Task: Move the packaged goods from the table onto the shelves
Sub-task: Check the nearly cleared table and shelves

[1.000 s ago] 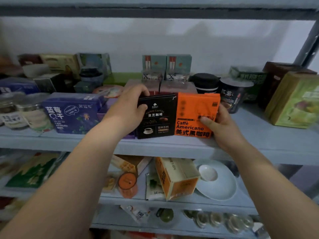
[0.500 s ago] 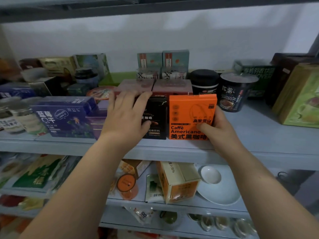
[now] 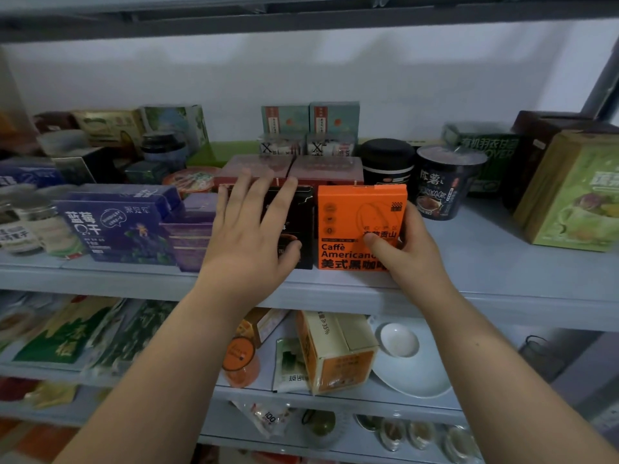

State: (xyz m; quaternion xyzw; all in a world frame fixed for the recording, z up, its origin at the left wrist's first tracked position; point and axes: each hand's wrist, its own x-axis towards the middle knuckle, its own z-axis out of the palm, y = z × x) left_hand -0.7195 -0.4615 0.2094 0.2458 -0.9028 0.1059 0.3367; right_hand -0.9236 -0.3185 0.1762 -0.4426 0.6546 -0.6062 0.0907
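Grey shelf (image 3: pixel 485 256) holds a black box (image 3: pixel 303 216) beside an orange box (image 3: pixel 355 212). The left hand (image 3: pixel 248 242) presses the black box, fingers straight, apart; the right hand (image 3: pixel 412 252) pinches the orange box.

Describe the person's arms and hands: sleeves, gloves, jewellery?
Nothing worn that shows: the left hand and right hand have no gloves, rings or watch. The left forearm and right forearm show no sleeve within the frame.
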